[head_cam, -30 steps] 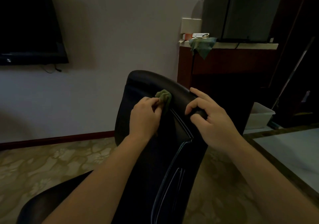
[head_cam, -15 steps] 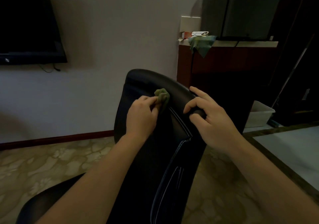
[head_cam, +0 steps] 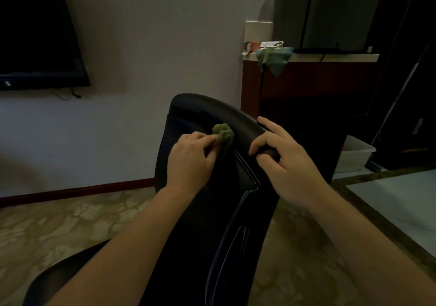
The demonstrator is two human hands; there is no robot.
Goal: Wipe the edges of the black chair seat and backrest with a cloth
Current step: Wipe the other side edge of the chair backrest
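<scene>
A black chair backrest (head_cam: 203, 112) rises in the middle of the view, its seat (head_cam: 54, 279) showing at the lower left. My left hand (head_cam: 191, 162) pinches a bunched green cloth (head_cam: 223, 134) and presses it against the backrest's front face just under the top edge. My right hand (head_cam: 287, 162) grips the top edge of the backrest to the right of the cloth, fingers curled over it. White stitching runs down the backrest between the two hands.
A dark wooden cabinet (head_cam: 306, 86) stands behind the chair with a teal cloth (head_cam: 273, 58) hanging off its top. A wall-mounted TV (head_cam: 35, 34) is at the upper left. A white bin (head_cam: 354, 155) sits on the floor at the right. Patterned carpet (head_cam: 70, 221) lies below.
My left hand and the green cloth have shifted slightly left and down along the backrest's top. The right hand keeps its grip on the edge.
</scene>
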